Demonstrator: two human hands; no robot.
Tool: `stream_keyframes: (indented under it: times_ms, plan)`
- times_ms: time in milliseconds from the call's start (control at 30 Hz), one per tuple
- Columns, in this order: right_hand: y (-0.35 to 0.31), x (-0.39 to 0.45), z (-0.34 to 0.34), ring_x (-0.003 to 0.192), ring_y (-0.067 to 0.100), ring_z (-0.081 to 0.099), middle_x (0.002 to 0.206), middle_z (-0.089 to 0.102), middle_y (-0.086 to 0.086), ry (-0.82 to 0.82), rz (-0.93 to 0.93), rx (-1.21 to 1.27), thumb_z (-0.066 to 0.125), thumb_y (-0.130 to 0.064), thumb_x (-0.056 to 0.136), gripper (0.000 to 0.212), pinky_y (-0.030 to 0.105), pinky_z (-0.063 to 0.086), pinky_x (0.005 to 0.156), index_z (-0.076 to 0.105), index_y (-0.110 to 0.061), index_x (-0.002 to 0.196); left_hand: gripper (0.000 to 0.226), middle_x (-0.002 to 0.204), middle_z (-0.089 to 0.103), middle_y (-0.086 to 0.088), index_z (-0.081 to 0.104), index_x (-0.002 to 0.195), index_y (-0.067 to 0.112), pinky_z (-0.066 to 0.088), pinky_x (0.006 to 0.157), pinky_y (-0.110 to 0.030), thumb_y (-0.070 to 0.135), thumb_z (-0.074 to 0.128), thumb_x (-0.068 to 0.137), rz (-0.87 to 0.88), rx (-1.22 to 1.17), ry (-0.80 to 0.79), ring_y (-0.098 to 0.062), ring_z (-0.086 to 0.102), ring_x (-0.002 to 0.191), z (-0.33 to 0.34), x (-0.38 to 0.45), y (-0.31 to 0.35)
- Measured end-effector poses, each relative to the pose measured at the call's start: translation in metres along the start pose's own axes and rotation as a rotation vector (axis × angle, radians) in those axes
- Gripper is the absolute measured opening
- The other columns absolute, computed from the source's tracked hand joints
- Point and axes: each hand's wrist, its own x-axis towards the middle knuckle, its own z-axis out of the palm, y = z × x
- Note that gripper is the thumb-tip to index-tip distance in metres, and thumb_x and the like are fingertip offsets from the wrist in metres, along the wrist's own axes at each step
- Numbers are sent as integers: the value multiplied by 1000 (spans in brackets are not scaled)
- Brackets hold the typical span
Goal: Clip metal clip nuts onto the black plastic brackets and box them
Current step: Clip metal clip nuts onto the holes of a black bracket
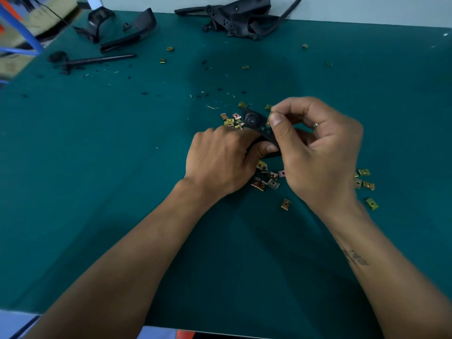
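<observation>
1. Head view: a teal mat covered the bench, littered with black plastic shavings and pale slivers; a pale wall ran along the far edge.
2. At the far side lay black plastic parts — a curved piece at the left, a rod-like one near it, and a larger ribbed moulding by the wall.
3. The left hand sat knuckles-up on the mat, fingers curled round the near end of a black plastic bracket, thumb pressed against it.
4. The bracket pointed away from the person, its round boss showing above the left knuckles, small square holes just beside the right thumb.
5. The right hand hovered at the bracket's right edge, thumb and forefinger pinched together over something small and brassy; whether it was a clip nut could not be told.
6. Metal clip nuts lay loose under and between the hands, with another cluster beyond the left hand and several to the right of the right wrist.
7. Single nuts — one among them — lay scattered farther up the mat.
</observation>
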Motion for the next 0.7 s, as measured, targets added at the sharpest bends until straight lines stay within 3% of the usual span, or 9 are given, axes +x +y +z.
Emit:
stream_keyframes:
  times_ms: [167,267,367,433,533,633,700]
  plan:
    - [-3,-3,2,75,15,67,83,70,-3,-1,2,9,66,-7,96,6,41,58,68,72,-6,95,50,56,57,-15,54,66,15,27,52,-32,50,36,97,30,3,36,-41,49,45,1,-1,1]
    - [-3,-2,0,77,17,68,86,70,1,-29,-30,3,67,-4,95,5,43,58,70,71,-2,93,30,55,56,-16,31,71,24,27,52,-31,41,37,95,70,20,35,-41,47,42,1,1,3]
    - [-5,-1,-2,84,19,69,90,70,9,-80,-122,-3,65,3,94,7,43,59,73,68,4,87,27,51,51,-15,28,71,21,26,52,-30,36,37,92,73,43,68,-32,34,39,1,0,3]
    - [-7,-1,-3,82,20,68,88,69,12,-116,-159,-2,64,6,93,9,41,58,72,66,5,84,26,46,40,-10,27,70,21,24,52,-29,33,38,90,71,43,105,-24,22,45,1,-1,3]
    - [-5,2,-4,78,20,67,82,68,13,-161,-222,-95,65,8,90,12,39,55,69,62,7,78,26,53,16,4,27,70,19,22,51,-29,31,38,89,100,75,108,-27,24,41,1,-1,3]
    - [4,9,-4,74,15,67,78,70,7,-171,-78,-91,67,1,88,11,31,56,66,65,5,78,39,55,51,-15,46,64,15,25,52,-32,41,35,92,90,144,-20,-40,49,44,4,0,1]
    - [9,13,-5,72,5,65,78,70,2,-157,94,45,71,2,89,8,16,52,64,69,0,81,52,72,66,-15,63,79,16,28,56,-35,52,29,97,36,190,-118,-44,58,60,6,1,-1]
